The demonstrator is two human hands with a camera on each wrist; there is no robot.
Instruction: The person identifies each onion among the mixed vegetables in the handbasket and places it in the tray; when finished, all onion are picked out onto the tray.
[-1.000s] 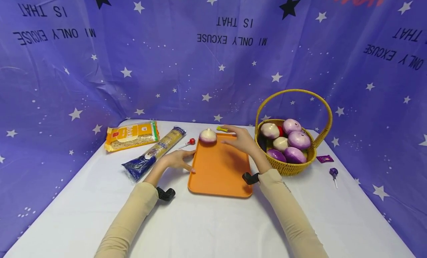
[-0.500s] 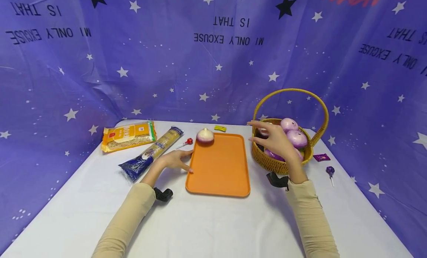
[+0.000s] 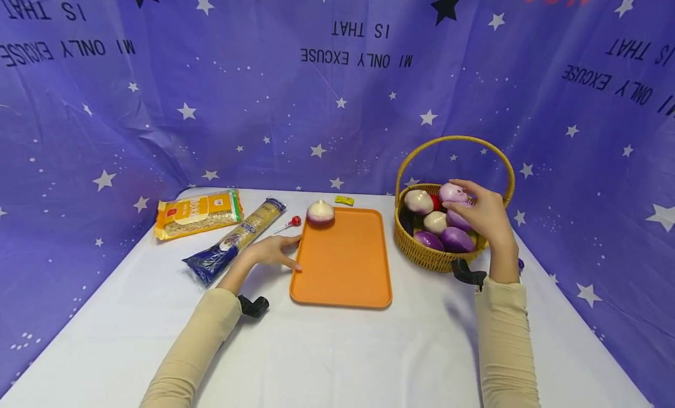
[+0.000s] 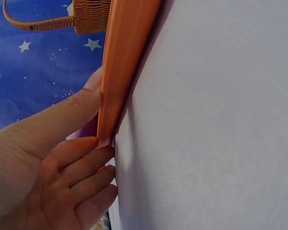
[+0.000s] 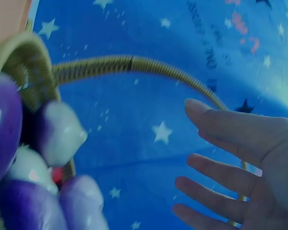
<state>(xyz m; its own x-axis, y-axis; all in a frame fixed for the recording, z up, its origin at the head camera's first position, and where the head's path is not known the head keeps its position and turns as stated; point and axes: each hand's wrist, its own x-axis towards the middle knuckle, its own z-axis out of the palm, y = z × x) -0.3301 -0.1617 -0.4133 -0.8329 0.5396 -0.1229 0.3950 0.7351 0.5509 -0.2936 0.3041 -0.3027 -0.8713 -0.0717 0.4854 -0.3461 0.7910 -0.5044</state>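
right hand (image 3: 482, 214): fingers spread and relaxed, holding nothing, poised over purple-and-white onions (image 3: 457, 239) heaped in woven yellow wicker basket (image 3: 422, 257). advice: settle on the topmost pale-purple onion (image 3: 452, 193), wrap fingers fully round, lift clear of the hoop handle (image 3: 454, 140). left hand (image 3: 271, 251): flat, fingers straight, pressed against the edge of flat orange plastic tray (image 3: 343, 267), steadying it. one onion (image 3: 320, 212) sits at tray's far corner.

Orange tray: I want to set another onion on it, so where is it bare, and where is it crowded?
The orange tray is bare except its far left corner, where one onion sits. The left hand touches its left rim. The wicker basket is crowded with onions, the right hand over them.
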